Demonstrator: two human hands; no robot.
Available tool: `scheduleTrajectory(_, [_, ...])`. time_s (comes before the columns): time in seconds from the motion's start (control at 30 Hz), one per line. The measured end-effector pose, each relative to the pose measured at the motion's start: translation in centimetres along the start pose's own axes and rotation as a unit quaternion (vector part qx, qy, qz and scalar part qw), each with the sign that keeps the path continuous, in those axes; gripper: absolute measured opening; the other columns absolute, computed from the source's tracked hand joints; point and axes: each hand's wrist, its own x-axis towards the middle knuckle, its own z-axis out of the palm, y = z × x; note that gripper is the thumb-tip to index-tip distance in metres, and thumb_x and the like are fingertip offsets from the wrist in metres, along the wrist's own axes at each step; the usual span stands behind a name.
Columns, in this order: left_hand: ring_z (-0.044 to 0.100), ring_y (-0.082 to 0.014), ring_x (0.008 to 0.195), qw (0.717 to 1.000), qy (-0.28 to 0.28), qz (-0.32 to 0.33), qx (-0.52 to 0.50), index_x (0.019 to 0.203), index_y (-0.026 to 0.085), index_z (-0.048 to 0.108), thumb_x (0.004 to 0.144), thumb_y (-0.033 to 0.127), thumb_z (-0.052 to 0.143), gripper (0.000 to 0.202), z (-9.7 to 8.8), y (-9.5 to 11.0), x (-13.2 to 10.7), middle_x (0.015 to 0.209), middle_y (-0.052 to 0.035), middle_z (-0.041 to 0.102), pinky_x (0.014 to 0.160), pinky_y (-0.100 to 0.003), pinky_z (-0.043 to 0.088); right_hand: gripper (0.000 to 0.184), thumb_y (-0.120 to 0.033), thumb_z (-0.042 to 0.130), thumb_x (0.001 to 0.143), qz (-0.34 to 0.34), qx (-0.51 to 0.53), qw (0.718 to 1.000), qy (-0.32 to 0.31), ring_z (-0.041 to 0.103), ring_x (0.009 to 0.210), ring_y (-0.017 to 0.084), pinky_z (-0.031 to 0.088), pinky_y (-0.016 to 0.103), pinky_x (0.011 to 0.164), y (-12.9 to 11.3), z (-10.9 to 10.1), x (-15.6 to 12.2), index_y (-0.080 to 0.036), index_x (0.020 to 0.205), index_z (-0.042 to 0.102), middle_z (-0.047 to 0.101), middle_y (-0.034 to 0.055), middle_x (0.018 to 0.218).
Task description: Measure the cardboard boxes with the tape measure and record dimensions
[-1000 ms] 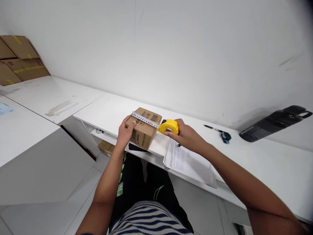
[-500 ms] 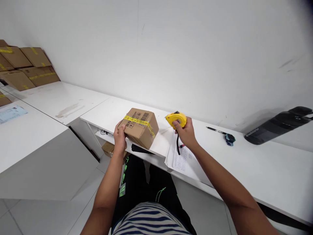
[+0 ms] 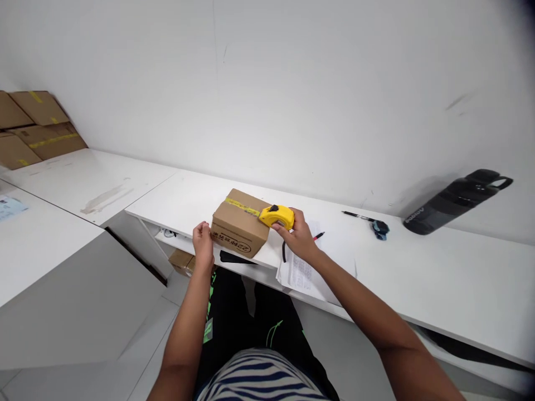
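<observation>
A small taped cardboard box [image 3: 241,223] sits at the front edge of the white desk [image 3: 438,273], a printed side facing me. My right hand [image 3: 298,236] grips a yellow tape measure [image 3: 279,216], whose front end is at the right part of the box's top. Its black strap hangs down over the papers. Beside the box's left side is my left hand [image 3: 203,245], fingers curled in and nothing visible in them. Whether it touches the box I cannot tell.
Written papers [image 3: 305,273] and a red-and-black pen [image 3: 319,236] lie right of the box. Farther right are a black pen [image 3: 355,214], a small dark-blue object [image 3: 380,229] and a black bottle [image 3: 443,206] lying on its side. Stacked cartons [image 3: 45,128] stand far left.
The box has been turned, so another printed side faces me. My left hand has let go of it. My right hand has brought the tape measure left onto the box.
</observation>
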Motion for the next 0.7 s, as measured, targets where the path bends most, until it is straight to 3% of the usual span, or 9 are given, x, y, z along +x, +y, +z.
scheduleTrajectory(0.07, [0.057,-0.0181,0.1,0.998,0.0,0.048,0.036,0.099,0.021,0.062,0.083,0.055,0.056,0.038,-0.3,0.5,0.1,0.103,-0.0044,0.065,0.085,-0.028,0.045,0.062,-0.062,0.068,0.076,0.013,-0.023,1.0,0.014,0.062,0.084,0.024,0.053,0.038,0.067,0.0,-1.1,0.1,-0.022,0.117,0.046,0.063,0.0074,0.098])
scheduleTrajectory(0.17, [0.057,-0.0221,0.11,0.993,-0.061,0.068,0.07,0.103,0.021,0.065,0.087,0.067,0.043,0.053,-0.5,1.3,-0.6,0.113,-0.0072,0.066,0.09,-0.032,0.045,0.061,-0.061,0.068,0.076,0.031,-0.022,0.998,0.046,0.061,0.075,0.021,0.053,0.036,0.061,0.4,-2.3,0.3,-0.023,0.118,0.044,0.063,0.0053,0.095])
scheduleTrajectory(0.3, [0.059,-0.0259,0.11,0.993,-0.08,0.036,0.074,0.083,0.019,0.062,0.077,0.069,0.058,0.05,-0.3,1.4,-2.8,0.106,-0.0082,0.068,0.093,-0.038,0.046,0.062,-0.056,0.069,0.078,0.047,0.052,0.996,0.058,0.064,0.07,0.018,0.057,0.038,0.063,1.2,-2.4,0.5,-0.024,0.121,0.037,0.062,0.0033,0.098])
scheduleTrajectory(0.37, [0.056,-0.0269,0.117,0.993,-0.094,0.023,0.066,0.08,0.02,0.06,0.072,0.063,0.068,0.045,-0.2,1.3,-4.0,0.115,-0.0087,0.066,0.1,-0.04,0.043,0.062,-0.055,0.069,0.078,0.048,0.079,0.994,0.061,0.065,0.068,0.017,0.058,0.037,0.064,1.3,-2.2,0.5,-0.025,0.121,0.035,0.062,0.0027,0.1])
scheduleTrajectory(0.53, [0.04,-0.0271,0.138,0.988,-0.115,0.069,0.079,0.117,0.027,0.058,0.074,0.052,0.073,0.052,-0.1,1.6,-5.9,0.141,-0.0066,0.052,0.116,-0.043,0.028,0.063,-0.054,0.073,0.075,0.05,0.093,0.99,0.089,0.066,0.065,0.016,0.058,0.034,0.061,0.7,-2.9,0.6,-0.026,0.118,0.037,0.06,0.0021,0.101])
scheduleTrajectory(0.7, [0.034,-0.0257,0.143,0.977,-0.156,0.11,0.098,0.129,0.028,0.052,0.083,0.058,0.062,0.056,0.9,2.5,-3.9,0.146,-0.007,0.047,0.118,-0.041,0.026,0.058,-0.055,0.072,0.075,0.084,0.129,0.98,0.125,0.059,0.052,0.011,0.051,0.027,0.045,-0.6,-4.1,0.4,-0.025,0.113,0.039,0.06,-0.0001,0.093])
